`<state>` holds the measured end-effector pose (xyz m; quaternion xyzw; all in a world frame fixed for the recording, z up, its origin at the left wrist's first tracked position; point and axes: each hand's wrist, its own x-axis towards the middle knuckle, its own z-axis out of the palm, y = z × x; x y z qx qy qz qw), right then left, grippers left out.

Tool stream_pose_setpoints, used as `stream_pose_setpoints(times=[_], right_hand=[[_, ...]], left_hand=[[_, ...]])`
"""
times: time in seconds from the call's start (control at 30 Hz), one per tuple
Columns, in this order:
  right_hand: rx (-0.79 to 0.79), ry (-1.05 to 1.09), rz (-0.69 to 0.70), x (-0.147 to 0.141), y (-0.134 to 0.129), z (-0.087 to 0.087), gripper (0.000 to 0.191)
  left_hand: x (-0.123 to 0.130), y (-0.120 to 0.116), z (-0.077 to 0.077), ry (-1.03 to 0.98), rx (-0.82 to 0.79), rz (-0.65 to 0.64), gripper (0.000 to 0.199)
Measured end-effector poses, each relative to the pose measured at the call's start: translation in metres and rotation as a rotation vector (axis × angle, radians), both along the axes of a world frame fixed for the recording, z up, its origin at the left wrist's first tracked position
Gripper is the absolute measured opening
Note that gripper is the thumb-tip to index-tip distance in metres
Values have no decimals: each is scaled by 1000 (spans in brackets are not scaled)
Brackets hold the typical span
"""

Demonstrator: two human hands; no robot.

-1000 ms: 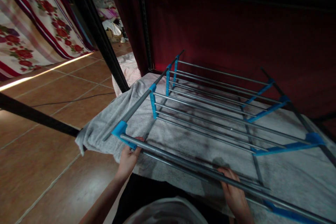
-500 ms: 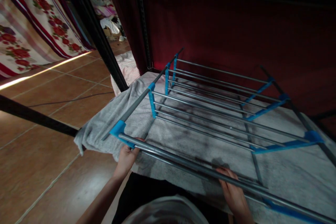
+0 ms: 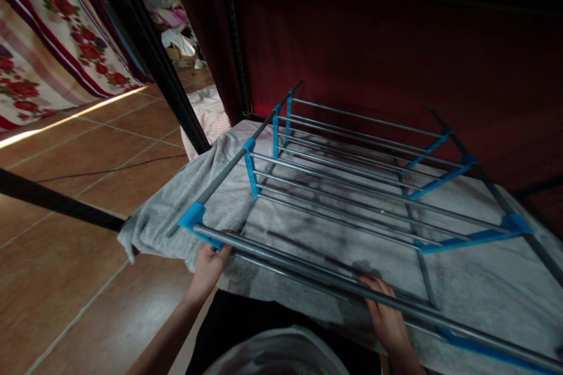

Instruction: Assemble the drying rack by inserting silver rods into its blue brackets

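A shoe rack (image 3: 334,177) of grey metal tubes and blue plastic brackets lies across the grey blanket (image 3: 167,211) in front of me. At its near left corner, my left hand (image 3: 210,266) is closed around the end of the lower blue bracket (image 3: 193,218), under the front tubes. Further right, my right hand (image 3: 382,310) has its fingers curled over the front tubes (image 3: 308,268) from behind. My right thumb is hidden. A thin dark line, a rod or a shadow, runs on the blanket just left of my right fingertips.
Black metal posts (image 3: 145,53) and a low black bar (image 3: 57,199) frame the left side. A dark red cloth (image 3: 373,58) hangs behind the rack. Brown floor tiles (image 3: 65,269), a cable (image 3: 109,167) and a floral curtain (image 3: 57,29) lie to the left.
The whole view has shifted a little, so the rack and surroundings sit slightly further left. Both hands stay on the rack, with barely any movement against it.
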<state>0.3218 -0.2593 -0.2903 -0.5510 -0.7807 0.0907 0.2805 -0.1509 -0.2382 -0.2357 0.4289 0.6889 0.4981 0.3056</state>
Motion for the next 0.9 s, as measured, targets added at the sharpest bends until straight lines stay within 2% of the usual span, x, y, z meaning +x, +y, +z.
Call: stream_pose_setpoints(times=[0.2,0.47,0.7,0.9], right_hand=[[-37,29,-9,-3,2,0,31],[-71,72,-49,-4,9,2,29],[-89,86,-63,-10,14,4,28],[-59,74,-79,-11,20,7,26]], left_hand=[[1,-1,1,-51,0,-16,41],[-3,-1,-10,40,22,36,44],[-4,-2,-3,-12,-9,-19,48],[-4,-4,-3,-9,3,-16,49]])
